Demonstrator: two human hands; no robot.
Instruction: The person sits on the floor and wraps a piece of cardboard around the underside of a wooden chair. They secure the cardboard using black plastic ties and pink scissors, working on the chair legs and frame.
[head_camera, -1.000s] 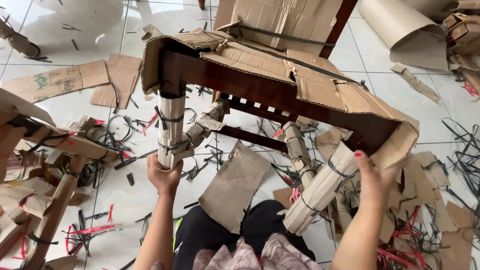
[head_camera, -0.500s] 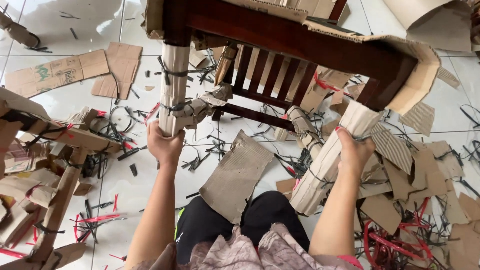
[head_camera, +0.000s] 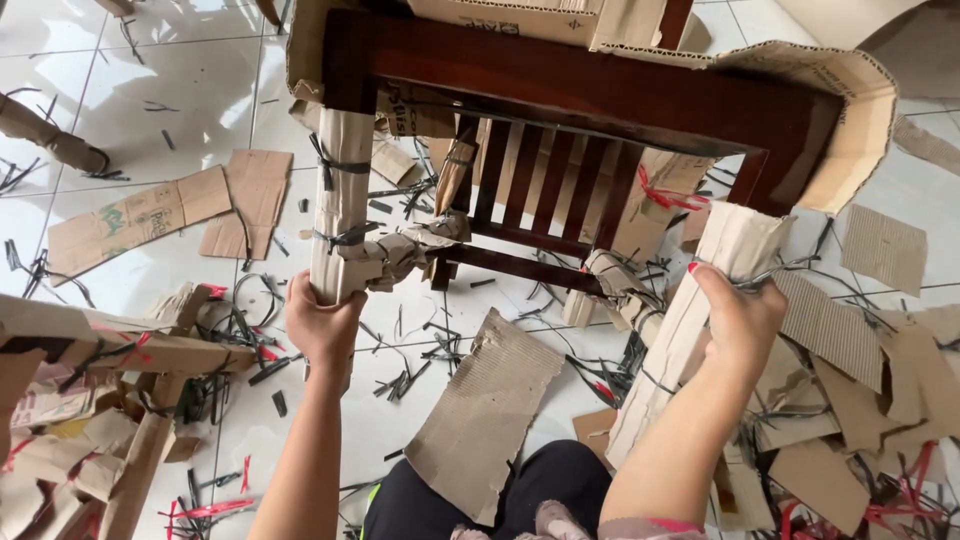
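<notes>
A dark wooden chair (head_camera: 600, 90) is lifted in front of me, seen from below, with torn cardboard still around its frame. My left hand (head_camera: 322, 325) grips the bottom of the left cardboard-wrapped leg (head_camera: 342, 200), which is bound with black straps. My right hand (head_camera: 740, 320) clasps the right cardboard-wrapped leg (head_camera: 690, 330) near its top. Between the legs show the chair's wooden slats (head_camera: 545, 190) and a lower crossbar with paper wadding (head_camera: 400, 252).
White tiled floor (head_camera: 190, 90) is littered with flat cardboard pieces (head_camera: 485, 410), cut black straps (head_camera: 400, 380) and red strips. Another cardboard-wrapped piece of furniture (head_camera: 90, 400) lies at the left. More cardboard scraps (head_camera: 870, 360) pile at the right. My dark-trousered legs (head_camera: 480, 500) are below.
The chair has risen and come closer, its seat frame now filling the top of the view. Both hands keep their grip on the wrapped legs and have moved up with it.
</notes>
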